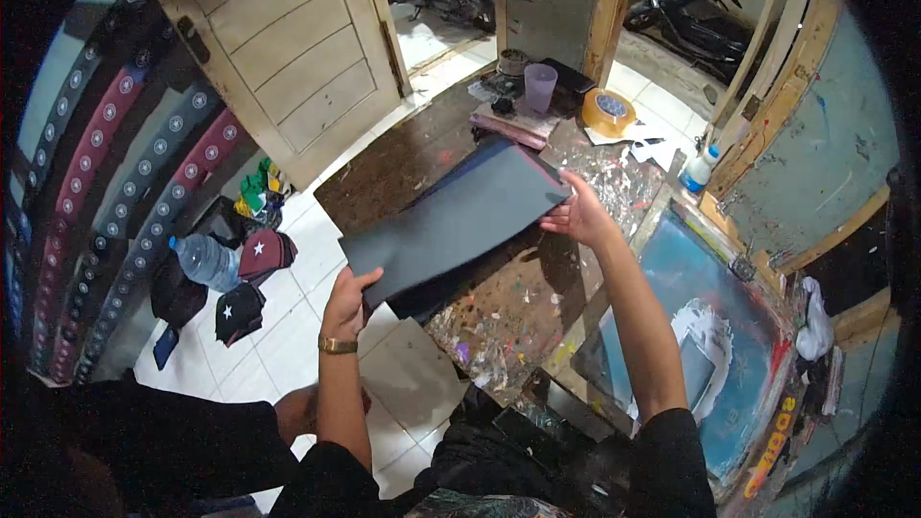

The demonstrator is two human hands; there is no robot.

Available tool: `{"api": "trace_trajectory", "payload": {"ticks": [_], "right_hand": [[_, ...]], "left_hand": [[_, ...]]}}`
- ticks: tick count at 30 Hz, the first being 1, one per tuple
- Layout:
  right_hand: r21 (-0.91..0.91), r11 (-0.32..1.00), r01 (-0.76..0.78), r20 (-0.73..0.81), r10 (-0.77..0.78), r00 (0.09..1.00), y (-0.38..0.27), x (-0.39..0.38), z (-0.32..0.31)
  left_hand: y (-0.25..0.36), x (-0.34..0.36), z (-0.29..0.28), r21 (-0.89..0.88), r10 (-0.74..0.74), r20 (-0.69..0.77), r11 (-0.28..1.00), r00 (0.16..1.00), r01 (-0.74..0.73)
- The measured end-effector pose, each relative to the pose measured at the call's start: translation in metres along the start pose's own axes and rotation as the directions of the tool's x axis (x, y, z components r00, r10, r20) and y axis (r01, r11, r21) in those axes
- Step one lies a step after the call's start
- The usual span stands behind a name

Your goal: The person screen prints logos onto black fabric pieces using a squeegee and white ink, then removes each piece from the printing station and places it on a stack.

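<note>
A long, flat grey cloth-like sheet stretches between my two hands above the worktable. My left hand, with a gold-coloured watch at the wrist, grips its near left end, thumb on top. At the far right end my right hand pinches the sheet's edge between thumb and fingers. Darker layers, one with a reddish edge, show beneath the sheet; whether they are also held is hidden.
Paint-stained worktable below; purple cup and tape roll at its far side. A blue printing screen lies right. Floor at left bears caps and a water bottle. Another person's hand is near my left forearm.
</note>
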State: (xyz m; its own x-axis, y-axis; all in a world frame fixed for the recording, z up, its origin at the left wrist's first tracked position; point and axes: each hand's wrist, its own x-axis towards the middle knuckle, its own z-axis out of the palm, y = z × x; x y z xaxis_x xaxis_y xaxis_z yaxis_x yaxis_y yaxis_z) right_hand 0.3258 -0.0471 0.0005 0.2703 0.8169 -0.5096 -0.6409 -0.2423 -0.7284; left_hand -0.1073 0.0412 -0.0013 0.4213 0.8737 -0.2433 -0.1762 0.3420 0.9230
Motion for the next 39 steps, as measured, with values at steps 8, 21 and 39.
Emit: {"api": "trace_trajectory", "payload": {"ticks": [8,21,39], "right_hand": [[-0.729,0.683,-0.048,-0.011,0.058,0.998,-0.035,0.012,0.027],[-0.622,0.427,0.657,0.319,-0.627,0.71,-0.002,-0.015,0.06],[-0.579,0.248,0.777,0.441,-0.706,0.554,-0.005,-0.022,0.078]], "left_hand": [[0.001,0.009,0.016,0.508,0.218,-0.17,0.855,0.961,-0.104],[0.013,0.018,0.042,0.501,0.716,-0.253,0.672,0.651,-0.545],[0.036,-0.006,0.047,0.558,0.863,-0.15,0.476,0.482,-0.68]]}}
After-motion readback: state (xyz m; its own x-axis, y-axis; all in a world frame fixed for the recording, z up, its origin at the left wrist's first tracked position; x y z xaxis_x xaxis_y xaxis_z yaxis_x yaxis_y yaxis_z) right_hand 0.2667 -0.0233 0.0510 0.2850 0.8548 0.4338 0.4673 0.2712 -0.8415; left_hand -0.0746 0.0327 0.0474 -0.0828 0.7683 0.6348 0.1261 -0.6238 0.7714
